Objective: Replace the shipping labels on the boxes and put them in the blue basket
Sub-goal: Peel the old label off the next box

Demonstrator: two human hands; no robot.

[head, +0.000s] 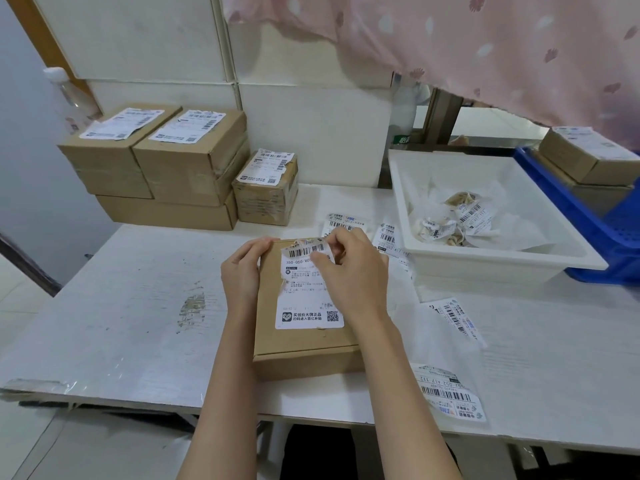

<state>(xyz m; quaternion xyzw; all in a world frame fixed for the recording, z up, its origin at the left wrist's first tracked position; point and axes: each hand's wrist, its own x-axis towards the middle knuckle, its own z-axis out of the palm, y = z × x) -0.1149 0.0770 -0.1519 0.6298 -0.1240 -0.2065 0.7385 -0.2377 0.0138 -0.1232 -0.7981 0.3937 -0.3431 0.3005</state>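
White table (138,306), its surface scuffed near the left. Far side: white panelled wall (145,39). Upper right: pink patterned curtain (485,46). Left: pale wall (31,202) and light tiled floor (20,306).

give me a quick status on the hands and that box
Left hand steadies box at far left corner. Right hand pinches old label, top edge peeling up. Nothing blocking; blue basket already holds boxes.
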